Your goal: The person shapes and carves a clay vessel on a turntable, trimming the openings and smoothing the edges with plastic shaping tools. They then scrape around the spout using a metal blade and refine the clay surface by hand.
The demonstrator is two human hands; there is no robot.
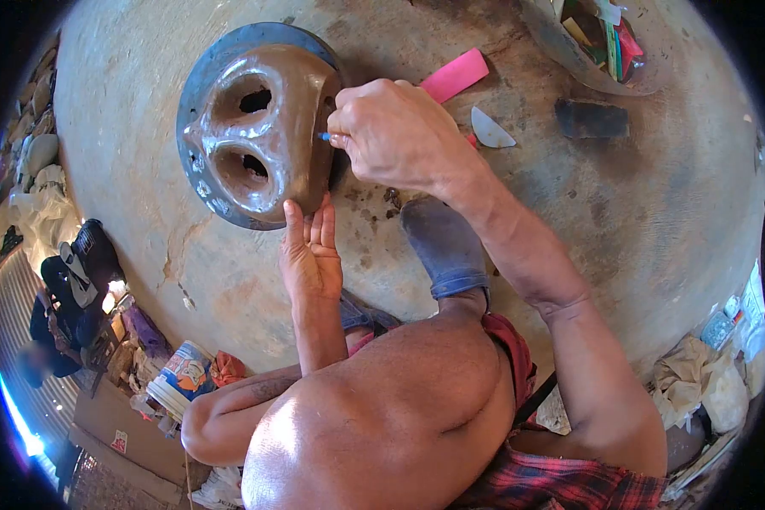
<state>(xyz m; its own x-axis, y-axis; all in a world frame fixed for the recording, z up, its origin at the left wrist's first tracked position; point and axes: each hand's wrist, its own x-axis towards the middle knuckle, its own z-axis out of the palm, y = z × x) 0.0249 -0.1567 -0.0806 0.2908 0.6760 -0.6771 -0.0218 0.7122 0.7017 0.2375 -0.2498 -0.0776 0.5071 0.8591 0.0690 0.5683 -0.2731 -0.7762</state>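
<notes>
A wet brown clay piece [293,127], skull-like with two dark hollow openings, lies on a round blue-grey disc [192,93] on the floor. My right hand [395,132] is closed around a thin tool with a blue tip [324,136], which touches the clay's right side. Most of the tool is hidden in my fingers. Below the clay, my left hand [312,251] is palm up with its fingers extended, the fingertips against the lower edge of the piece.
On the floor [654,204] at the right lie a pink strip [456,76], a white half-round piece [492,128] and a dark block [592,119]. A container of scraps [608,42] stands at upper right, a bucket [181,376] at lower left. Another person [51,327] sits far left.
</notes>
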